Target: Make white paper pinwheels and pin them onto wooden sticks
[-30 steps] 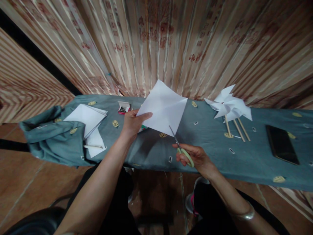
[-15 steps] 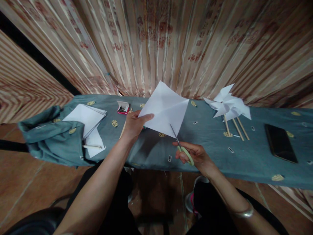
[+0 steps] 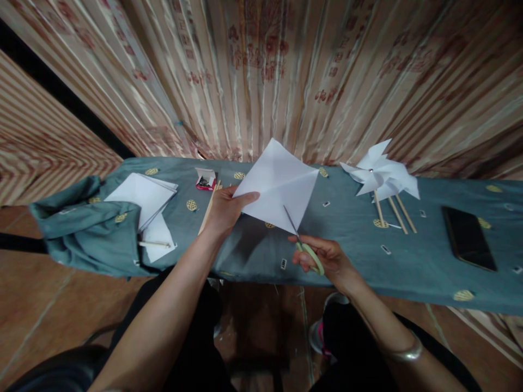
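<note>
A creased white square of paper (image 3: 281,182) is held up above the cloth-covered table. My left hand (image 3: 225,209) pinches its left corner, thumb on top and fingers underneath. Light-green-handled scissors (image 3: 309,256) are in my right hand (image 3: 322,256), with its fingers in the handle loops. Their blade lies over the paper near its lower corner, pointing up toward the middle. Whether the other blade is beneath the paper is hidden.
White paper pinwheels (image 3: 382,173) on wooden sticks lie to the right, with a dark phone (image 3: 469,238) beyond them. A paper stack (image 3: 141,196), a small red box (image 3: 205,179) and thin sticks (image 3: 210,207) lie left on the green tablecloth (image 3: 351,261). A patterned curtain (image 3: 253,81) hangs behind.
The paper and my left hand have shifted slightly right and down, bringing the lower corner closer to the scissors' pivot. My right hand and the scissors stay nearly in place.
</note>
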`<state>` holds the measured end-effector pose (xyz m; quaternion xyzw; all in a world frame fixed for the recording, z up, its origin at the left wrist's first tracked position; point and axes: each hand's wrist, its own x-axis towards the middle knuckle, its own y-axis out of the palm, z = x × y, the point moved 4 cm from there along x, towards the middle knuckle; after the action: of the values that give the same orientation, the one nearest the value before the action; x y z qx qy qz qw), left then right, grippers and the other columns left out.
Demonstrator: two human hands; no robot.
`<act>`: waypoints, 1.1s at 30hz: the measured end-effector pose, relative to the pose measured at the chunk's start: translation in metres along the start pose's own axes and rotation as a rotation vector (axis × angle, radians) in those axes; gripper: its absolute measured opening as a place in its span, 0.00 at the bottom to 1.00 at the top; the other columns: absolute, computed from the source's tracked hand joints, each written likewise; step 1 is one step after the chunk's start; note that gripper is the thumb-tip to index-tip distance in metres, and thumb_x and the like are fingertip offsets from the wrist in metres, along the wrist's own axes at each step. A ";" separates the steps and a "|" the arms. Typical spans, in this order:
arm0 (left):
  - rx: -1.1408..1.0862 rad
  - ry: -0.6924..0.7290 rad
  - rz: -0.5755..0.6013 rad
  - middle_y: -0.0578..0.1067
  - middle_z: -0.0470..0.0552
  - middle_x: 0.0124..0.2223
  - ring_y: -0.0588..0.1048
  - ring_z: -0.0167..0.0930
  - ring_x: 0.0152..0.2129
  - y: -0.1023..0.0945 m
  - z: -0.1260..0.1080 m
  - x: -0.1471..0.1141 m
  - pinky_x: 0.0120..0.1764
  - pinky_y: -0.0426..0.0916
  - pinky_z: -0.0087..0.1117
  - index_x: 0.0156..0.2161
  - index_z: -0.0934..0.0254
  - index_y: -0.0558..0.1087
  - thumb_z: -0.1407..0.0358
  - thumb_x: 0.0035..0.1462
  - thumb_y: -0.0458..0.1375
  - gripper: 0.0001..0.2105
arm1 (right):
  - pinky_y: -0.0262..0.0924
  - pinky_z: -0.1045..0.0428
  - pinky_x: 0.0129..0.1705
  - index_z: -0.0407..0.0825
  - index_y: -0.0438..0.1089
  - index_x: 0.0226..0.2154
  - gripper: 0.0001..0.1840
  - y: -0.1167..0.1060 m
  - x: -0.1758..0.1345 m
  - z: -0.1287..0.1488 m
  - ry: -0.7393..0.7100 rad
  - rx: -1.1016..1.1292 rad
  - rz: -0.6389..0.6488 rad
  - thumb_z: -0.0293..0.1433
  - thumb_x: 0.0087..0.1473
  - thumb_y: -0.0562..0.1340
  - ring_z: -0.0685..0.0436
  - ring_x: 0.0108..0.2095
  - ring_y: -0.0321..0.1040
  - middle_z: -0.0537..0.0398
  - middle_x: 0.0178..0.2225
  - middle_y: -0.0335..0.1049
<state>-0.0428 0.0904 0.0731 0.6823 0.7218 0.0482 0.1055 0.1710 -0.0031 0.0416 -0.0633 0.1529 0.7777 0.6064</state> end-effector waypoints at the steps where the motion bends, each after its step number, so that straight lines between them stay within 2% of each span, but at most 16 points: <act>1: -0.001 0.000 0.007 0.78 0.48 0.25 0.72 0.28 0.20 0.001 0.001 0.000 0.24 0.64 0.27 0.26 0.67 0.79 0.65 0.36 0.70 0.10 | 0.56 0.55 0.21 0.49 0.79 0.40 0.24 0.000 0.000 0.001 -0.003 -0.001 -0.002 0.40 0.38 0.74 0.54 0.18 0.60 0.56 0.22 0.74; 8: -0.002 -0.007 0.004 0.78 0.48 0.26 0.73 0.28 0.21 0.001 0.001 -0.001 0.24 0.65 0.28 0.26 0.66 0.79 0.66 0.36 0.70 0.09 | 0.55 0.55 0.21 0.49 0.79 0.38 0.24 0.002 0.001 0.001 -0.004 0.045 -0.005 0.39 0.36 0.75 0.55 0.17 0.59 0.58 0.20 0.72; 15: -0.005 -0.009 0.004 0.78 0.48 0.25 0.73 0.28 0.20 0.003 0.000 -0.003 0.23 0.66 0.27 0.26 0.66 0.79 0.66 0.36 0.70 0.08 | 0.55 0.54 0.21 0.47 0.78 0.41 0.26 0.002 0.001 0.000 -0.021 -0.027 0.004 0.43 0.39 0.73 0.54 0.18 0.59 0.57 0.21 0.71; 19: 0.014 -0.022 0.032 0.78 0.48 0.24 0.73 0.28 0.19 0.006 0.001 -0.005 0.23 0.66 0.28 0.24 0.67 0.78 0.66 0.36 0.70 0.08 | 0.55 0.54 0.22 0.46 0.77 0.39 0.27 0.001 0.001 -0.001 -0.011 -0.068 0.013 0.46 0.40 0.72 0.53 0.19 0.58 0.56 0.22 0.71; 25: 0.005 -0.036 0.030 0.77 0.47 0.23 0.72 0.27 0.18 0.006 0.001 -0.006 0.23 0.65 0.27 0.23 0.66 0.78 0.66 0.35 0.70 0.08 | 0.55 0.54 0.22 0.47 0.76 0.40 0.27 0.003 0.003 -0.002 -0.012 -0.051 0.017 0.46 0.39 0.72 0.54 0.18 0.58 0.58 0.21 0.69; 33: 0.040 -0.038 0.017 0.77 0.48 0.24 0.73 0.30 0.21 0.009 0.000 -0.008 0.25 0.66 0.30 0.24 0.66 0.78 0.65 0.35 0.70 0.09 | 0.52 0.54 0.21 0.47 0.77 0.34 0.24 0.005 0.001 0.002 -0.017 -0.061 -0.001 0.49 0.39 0.71 0.53 0.19 0.57 0.59 0.18 0.66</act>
<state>-0.0340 0.0832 0.0757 0.6912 0.7147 0.0214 0.1050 0.1663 -0.0031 0.0439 -0.0754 0.1240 0.7823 0.6058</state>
